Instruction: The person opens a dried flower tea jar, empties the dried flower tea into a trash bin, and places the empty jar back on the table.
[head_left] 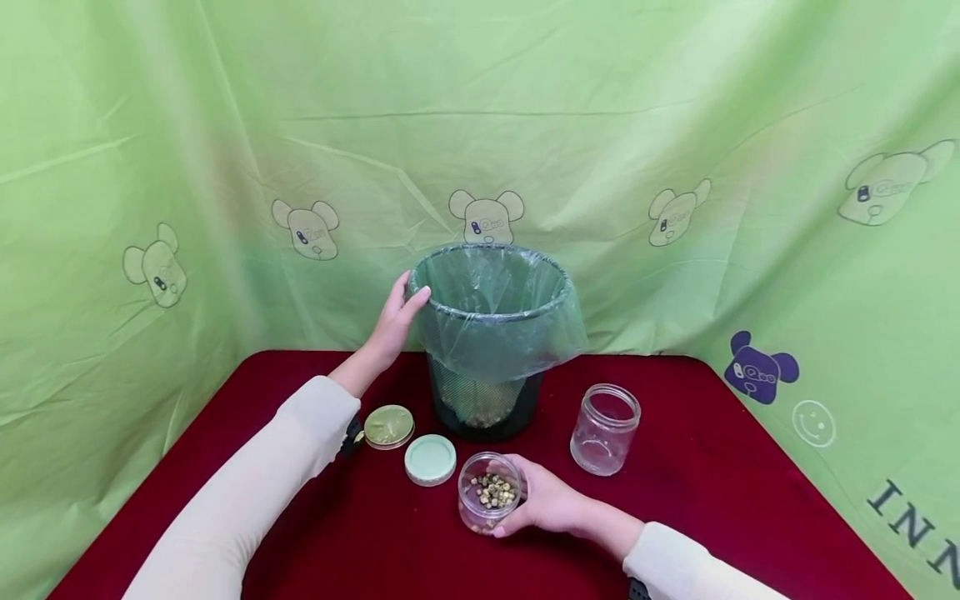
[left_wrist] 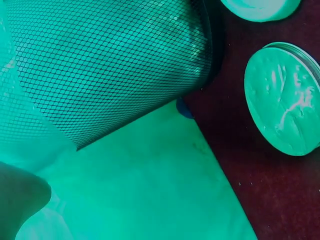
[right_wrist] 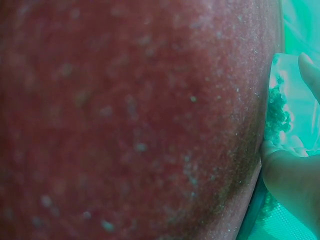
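A black mesh wastebasket [head_left: 457, 392] with a translucent green bag [head_left: 491, 346] folded over its rim stands at the back. My left hand [head_left: 392, 327] grips the left side of that rim through the bag, thumb on the near side. At the table's front, my right hand [head_left: 551, 498] holds a small clear jar [head_left: 480, 518] from its right side. Inside the jar lie small dried buds [head_left: 495, 492], pale yellow and dark. In the right wrist view the jar [right_wrist: 295, 115] shows only at the right edge, between thumb and fingers.
Two round lids lie left of the jar: a pale green lid [head_left: 431, 459] and a gold-toned lid [head_left: 389, 426]. An open clear glass jar [head_left: 604, 433] stands at the right on the dark red tablecloth [head_left: 690, 467]. A green printed curtain [head_left: 360, 167] hangs behind and at both sides.
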